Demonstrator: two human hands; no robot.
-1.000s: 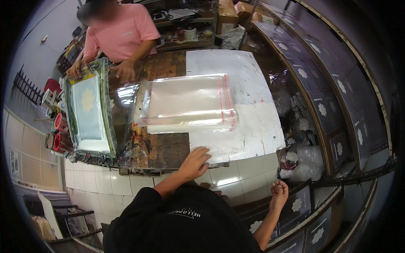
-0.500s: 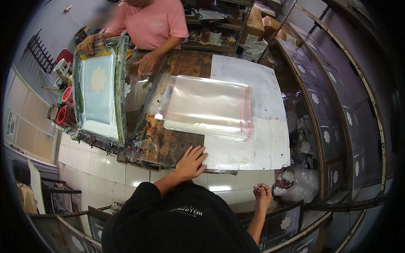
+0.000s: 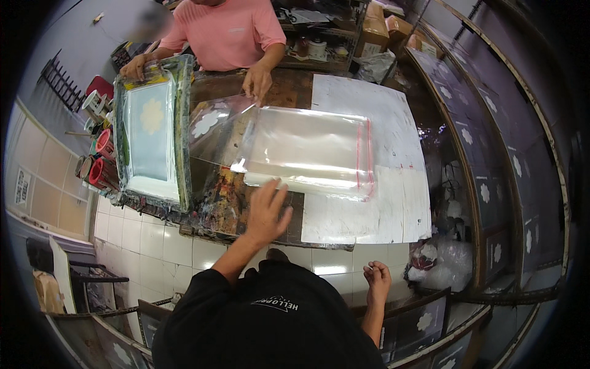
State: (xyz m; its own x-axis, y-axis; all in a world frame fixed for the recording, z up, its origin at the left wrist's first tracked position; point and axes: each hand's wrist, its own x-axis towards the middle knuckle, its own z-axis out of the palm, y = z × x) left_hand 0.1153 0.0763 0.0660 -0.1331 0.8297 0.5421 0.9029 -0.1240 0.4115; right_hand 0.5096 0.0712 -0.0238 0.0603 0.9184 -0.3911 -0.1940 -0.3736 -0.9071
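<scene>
My left hand (image 3: 268, 212) reaches over the table's near edge with its fingers spread, just short of a stack of clear plastic bags (image 3: 313, 147) with red lines along one end. It holds nothing. Low on the right, away from the table, my right hand (image 3: 377, 280) has its fingers curled together; what they hold, if anything, cannot be made out. Across the table, a co-worker in a pink shirt steadies a tilted printing screen (image 3: 152, 144) with one hand. The co-worker's other hand (image 3: 257, 83) lifts a clear bag printed with a white flower (image 3: 210, 123).
White boards (image 3: 393, 197) cover the right part of the stained wooden table (image 3: 224, 212). Paint pots (image 3: 103, 172) stand at the left. Racks (image 3: 485, 184) with flower-printed sheets line the right side, and more racks (image 3: 424, 323) stand near my right arm.
My left hand has risen off the table edge and moved forward toward the bag stack. The co-worker's free hand has moved right, drawing the printed bag out from beside the screen.
</scene>
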